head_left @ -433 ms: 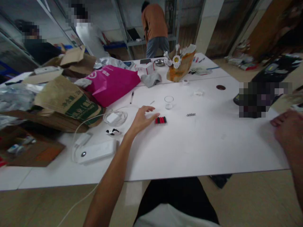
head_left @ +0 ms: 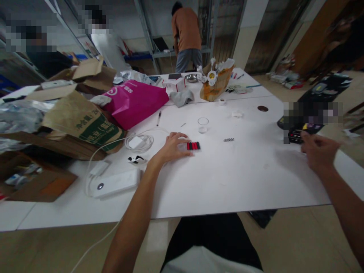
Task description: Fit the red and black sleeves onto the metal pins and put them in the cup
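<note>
My left hand [head_left: 174, 148] rests low over the table, thumb and fingers apart around the left end of a short row of red and black cylinders [head_left: 193, 145]. The row seems to lie on a small clear base; the thumb tip is at its near edge, but whether it presses there I cannot tell. On the right, my right hand [head_left: 321, 151] is raised above the table with its fingers pinched; what they hold, if anything, is too small to make out. A clear cup [head_left: 203, 130] stands just beyond the row. To its right lies a small dark coil-like piece [head_left: 228, 140].
Left lie a coiled white cable [head_left: 148, 143], a white power bank [head_left: 116, 184], an open cardboard box [head_left: 59, 185] and a pink bag [head_left: 139, 100]. A paper-wrapped bouquet [head_left: 217, 85] stands farther back. A dark, partly blurred object [head_left: 318, 94] is at right. Several people are beyond the table.
My left hand has come slightly nearer to me, its thumb now at the row's near edge. My right hand has moved left from the picture's edge, and its fingers are now pinched.
</note>
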### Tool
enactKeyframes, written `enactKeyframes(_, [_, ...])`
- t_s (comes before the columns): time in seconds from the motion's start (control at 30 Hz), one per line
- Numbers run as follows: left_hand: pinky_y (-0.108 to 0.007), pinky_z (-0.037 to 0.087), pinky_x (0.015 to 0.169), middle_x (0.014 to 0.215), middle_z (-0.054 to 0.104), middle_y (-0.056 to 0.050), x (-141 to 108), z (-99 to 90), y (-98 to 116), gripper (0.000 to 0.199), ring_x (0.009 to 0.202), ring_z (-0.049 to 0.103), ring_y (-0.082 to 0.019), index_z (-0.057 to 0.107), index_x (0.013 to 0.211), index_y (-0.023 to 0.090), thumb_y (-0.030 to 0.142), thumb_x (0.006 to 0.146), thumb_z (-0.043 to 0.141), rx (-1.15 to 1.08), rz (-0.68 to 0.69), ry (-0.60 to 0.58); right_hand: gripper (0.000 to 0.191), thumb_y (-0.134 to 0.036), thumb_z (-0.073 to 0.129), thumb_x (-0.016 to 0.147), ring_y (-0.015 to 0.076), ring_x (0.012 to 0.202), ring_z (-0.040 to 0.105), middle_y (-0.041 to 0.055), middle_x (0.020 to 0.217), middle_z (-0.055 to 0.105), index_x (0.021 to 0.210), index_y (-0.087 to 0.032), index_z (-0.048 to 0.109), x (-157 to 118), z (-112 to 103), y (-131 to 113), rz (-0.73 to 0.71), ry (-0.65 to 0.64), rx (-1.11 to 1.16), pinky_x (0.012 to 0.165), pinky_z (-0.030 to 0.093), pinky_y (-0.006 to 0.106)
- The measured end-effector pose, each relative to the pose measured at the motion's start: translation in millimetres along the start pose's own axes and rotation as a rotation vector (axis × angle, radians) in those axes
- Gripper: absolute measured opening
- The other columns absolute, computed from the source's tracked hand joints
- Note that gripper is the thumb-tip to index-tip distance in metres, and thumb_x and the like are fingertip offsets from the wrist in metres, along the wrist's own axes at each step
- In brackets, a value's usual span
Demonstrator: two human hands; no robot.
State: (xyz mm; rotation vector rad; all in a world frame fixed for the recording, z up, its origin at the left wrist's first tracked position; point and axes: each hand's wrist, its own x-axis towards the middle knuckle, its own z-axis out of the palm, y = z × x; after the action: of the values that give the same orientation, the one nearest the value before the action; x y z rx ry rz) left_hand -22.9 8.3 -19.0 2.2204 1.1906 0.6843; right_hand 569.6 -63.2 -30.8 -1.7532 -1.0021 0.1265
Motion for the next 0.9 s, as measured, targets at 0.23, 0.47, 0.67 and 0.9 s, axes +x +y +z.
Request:
enactKeyframes(0.23, [-0.068,0.032,0.132,0.148,0.079,-0.013,-0.3,0.0,-4.0,0.056,0.148,0.055,-0.047,0.093,0.122,0.037,0.061,0.073,0.11,-0.087,0.002,0.033,0.055,-0.078,0.09,0.085,0.0221,0.069,0.065,0.0041,0.082,0.074,0.087,-0.028,0.068,-45.7,81.1,-84.3,-0.366,-0.547,0.045,0.07,0.055,0.041])
enactKeyframes(0.47, [-0.066,0.034,0.131,0.15,0.078,-0.013,-1.8,-4.3,-4.9,0.055,0.148,0.055,-0.046,0.092,0.122,0.035,0.06,0.076,0.108,-0.067,0.004,0.026,0.045,-0.069,0.091,0.089,0.0338,0.104,0.074,0.0102,0.111,0.08,0.106,-0.029,0.078,-41.5,144.3,-116.6,-0.717,-0.932,0.007,0.094,0.059,0.052])
enactKeyframes(0.67, [-0.067,0.036,0.131,0.148,0.078,-0.013,-1.8,-11.4,-1.9,0.057,0.146,0.057,-0.045,0.092,0.121,0.036,0.064,0.074,0.109,-0.081,-0.009,0.059,0.028,-0.059,0.085,0.097,0.0366,0.111,0.074,0.0061,0.108,0.083,0.099,-0.032,0.077,-42.6,162.0,-114.8,-0.763,-1.033,0.002,0.109,0.051,0.06])
enactKeyframes(0.9, [-0.052,0.045,0.125,0.13,0.082,-0.01,2.2,-13.4,32.0,0.056,0.128,0.069,-0.037,0.092,0.124,0.035,0.05,0.074,0.112,-0.332,0.007,0.295,0.019,-0.05,0.082,0.105,0.0351,0.109,0.075,0.0069,0.108,0.081,0.099,-0.032,0.076,-54.6,155.7,-122.6,-0.728,-0.902,0.166,0.108,0.056,0.06])
